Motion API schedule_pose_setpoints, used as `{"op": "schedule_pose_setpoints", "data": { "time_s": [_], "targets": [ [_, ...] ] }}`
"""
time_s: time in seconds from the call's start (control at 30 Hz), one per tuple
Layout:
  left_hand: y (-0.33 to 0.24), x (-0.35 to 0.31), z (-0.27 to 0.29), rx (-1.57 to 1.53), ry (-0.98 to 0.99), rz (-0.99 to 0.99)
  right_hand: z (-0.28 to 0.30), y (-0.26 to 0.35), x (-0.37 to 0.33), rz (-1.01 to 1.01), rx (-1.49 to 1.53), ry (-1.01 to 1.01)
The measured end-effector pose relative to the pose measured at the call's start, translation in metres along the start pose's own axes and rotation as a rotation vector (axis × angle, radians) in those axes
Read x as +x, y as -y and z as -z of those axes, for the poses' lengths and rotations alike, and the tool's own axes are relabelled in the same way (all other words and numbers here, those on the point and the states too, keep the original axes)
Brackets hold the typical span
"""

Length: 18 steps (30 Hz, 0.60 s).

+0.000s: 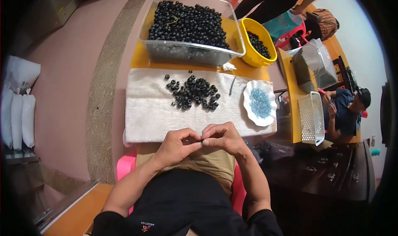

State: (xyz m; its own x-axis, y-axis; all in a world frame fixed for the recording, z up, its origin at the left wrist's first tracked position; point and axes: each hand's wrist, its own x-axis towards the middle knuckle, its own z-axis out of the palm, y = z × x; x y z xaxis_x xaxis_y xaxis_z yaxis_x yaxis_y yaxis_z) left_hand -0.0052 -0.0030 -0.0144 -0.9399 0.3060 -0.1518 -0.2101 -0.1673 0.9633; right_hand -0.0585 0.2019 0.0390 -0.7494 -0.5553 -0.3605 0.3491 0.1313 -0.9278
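Observation:
My left hand [177,145] and my right hand [226,140] meet in front of the near edge of a white cloth [145,107]. Thumb and fingers of both are pinched together at one spot. A tiny dark bit shows between the fingertips, too small and covered to name. Beyond them on the cloth lies a loose pile of small black round pieces [195,91], several showing a hole in the middle. To the right, a white wavy-rimmed plate [249,108] holds many tiny blue-grey pieces [260,103]. A thin dark tool or strip [232,86] lies between pile and plate.
Behind the cloth stands a big clear bin [186,51] of black pieces, beside a yellow tub [259,62] holding more. Rightward are a white perforated basket [311,120] and a seated person [348,111] working. Another person [273,4] stands at the back. White sacks [18,116] stand far left.

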Motion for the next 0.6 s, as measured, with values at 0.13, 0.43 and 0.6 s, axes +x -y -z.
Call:
{"op": "schedule_pose_setpoints", "data": {
  "time_s": [0.13,0.43,0.6],
  "targets": [
    [0.002,0.002,0.0,-0.061,-0.002,0.017,-0.001,0.0,0.002,-0.022,-0.049,-0.006],
    [-0.002,-0.001,0.0,-0.156,0.051,0.046,0.001,-0.005,0.001,0.041,-0.114,0.031],
    [-0.009,-0.003,0.002,-0.296,0.106,0.148,0.003,-0.006,-0.001,0.079,-0.182,0.069]
  ]
}}
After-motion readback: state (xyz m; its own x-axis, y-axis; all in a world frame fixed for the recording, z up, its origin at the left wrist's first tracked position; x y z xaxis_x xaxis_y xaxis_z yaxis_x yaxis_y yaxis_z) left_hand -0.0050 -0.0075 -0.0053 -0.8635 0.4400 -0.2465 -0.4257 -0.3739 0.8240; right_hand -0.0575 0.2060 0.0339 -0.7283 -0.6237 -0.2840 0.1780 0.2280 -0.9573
